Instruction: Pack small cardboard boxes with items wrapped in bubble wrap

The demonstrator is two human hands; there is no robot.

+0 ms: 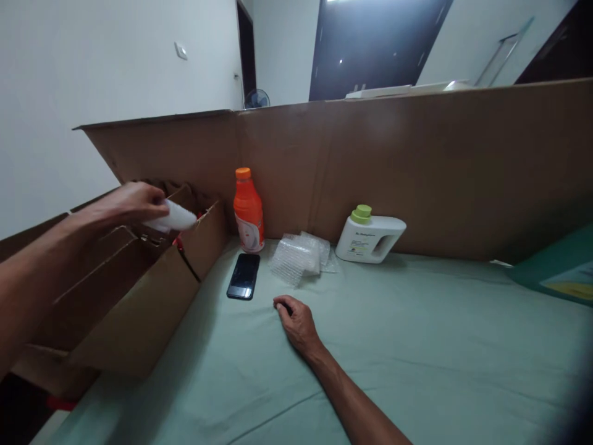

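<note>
My left hand (pixel 132 203) reaches over an open cardboard box (pixel 139 309) at the left and grips a small white bottle (pixel 176 217) above the box's opening. My right hand (pixel 296 321) rests on the pale green sheet (pixel 417 346), fingers curled with nothing seen in them, just right of a black phone (pixel 243 276) lying flat. An orange bottle (pixel 248 212) with an orange cap stands upright behind the phone. A crumpled piece of bubble wrap (pixel 301 254) lies beyond my right hand.
A white detergent jug (pixel 369 235) with a green cap stands by a tall cardboard wall (pixel 417 161) that runs across the back. A green box (pixel 560 272) sits at the right edge. Something red (pixel 177 243) shows inside the open box.
</note>
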